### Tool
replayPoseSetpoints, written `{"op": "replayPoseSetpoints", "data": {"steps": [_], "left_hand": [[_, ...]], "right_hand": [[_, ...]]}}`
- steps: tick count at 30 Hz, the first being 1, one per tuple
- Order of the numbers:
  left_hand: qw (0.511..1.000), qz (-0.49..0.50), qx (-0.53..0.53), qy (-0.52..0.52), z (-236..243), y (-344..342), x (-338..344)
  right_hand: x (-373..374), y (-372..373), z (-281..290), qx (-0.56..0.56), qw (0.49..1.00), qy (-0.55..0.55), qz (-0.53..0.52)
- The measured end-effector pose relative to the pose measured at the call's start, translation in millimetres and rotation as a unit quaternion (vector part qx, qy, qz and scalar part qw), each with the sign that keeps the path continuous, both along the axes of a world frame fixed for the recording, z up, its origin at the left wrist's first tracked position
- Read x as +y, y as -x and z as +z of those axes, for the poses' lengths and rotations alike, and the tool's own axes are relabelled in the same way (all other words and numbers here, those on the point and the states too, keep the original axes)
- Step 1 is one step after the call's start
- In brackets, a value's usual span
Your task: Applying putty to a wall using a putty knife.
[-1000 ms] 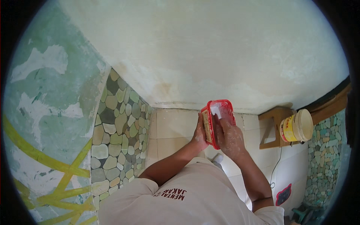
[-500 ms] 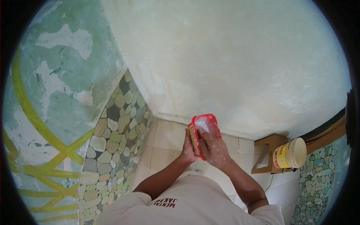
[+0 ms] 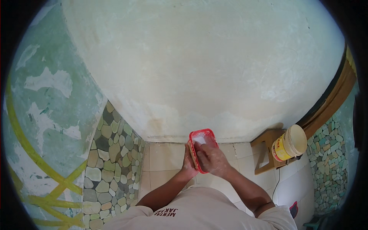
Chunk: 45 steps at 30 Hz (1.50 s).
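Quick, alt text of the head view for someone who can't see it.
Left hand holds a red-rimmed tub; right hand reaches into it, before a pale wall. To the right, a bucket stands on a brown stool.

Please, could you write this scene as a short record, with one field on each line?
Left hand: holds the red-rimmed container from its left side
Right hand: fingers at the container's open side; anything gripped is unclear
Container contents: white material
Right side: whitish bucket with yellow label, on a brown stool
Ahead: pale, patchy wall
Left side: stone cladding below patchy green wall
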State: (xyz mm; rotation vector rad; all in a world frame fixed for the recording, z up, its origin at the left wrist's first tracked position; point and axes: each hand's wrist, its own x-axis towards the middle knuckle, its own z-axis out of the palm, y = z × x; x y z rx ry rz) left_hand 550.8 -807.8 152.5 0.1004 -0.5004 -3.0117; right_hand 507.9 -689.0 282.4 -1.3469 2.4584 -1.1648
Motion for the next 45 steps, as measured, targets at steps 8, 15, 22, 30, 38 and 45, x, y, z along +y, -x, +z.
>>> {"op": "replayPoseSetpoints", "data": {"steps": [8, 15, 22, 30, 38, 45], "left_hand": [[0.993, -0.098, -0.005, -0.064, 6.7, 35.5, 34.0], [0.995, -0.092, -0.019, -0.019, 2.3, 36.9, 46.3], [0.999, -0.034, -0.005, 0.023, 21.5, 20.1, 33.6], [0.999, 0.028, 0.021, 0.042, 6.1, 9.7, 12.4], [1.0, -0.018, -0.022, 0.01, -3.5, 26.6, 16.9], [0.996, -0.075, 0.032, 0.02, -22.3, 41.2, 11.2]], "right_hand": [[60.3, 28.9, 6.1, 0.051, 0.977, -0.123, -0.168], [62.3, 35.2, -1.2, -0.011, 0.995, 0.008, -0.1], [55.1, 32.9, 6.7, 0.035, 0.98, -0.164, -0.105], [22.8, 44.3, -20.0, -0.006, 0.999, 0.031, 0.003], [35.5, 47.5, -34.1, -0.051, 0.995, -0.086, -0.026], [25.7, 51.8, -50.0, -0.07, 0.995, 0.002, -0.076]]}}
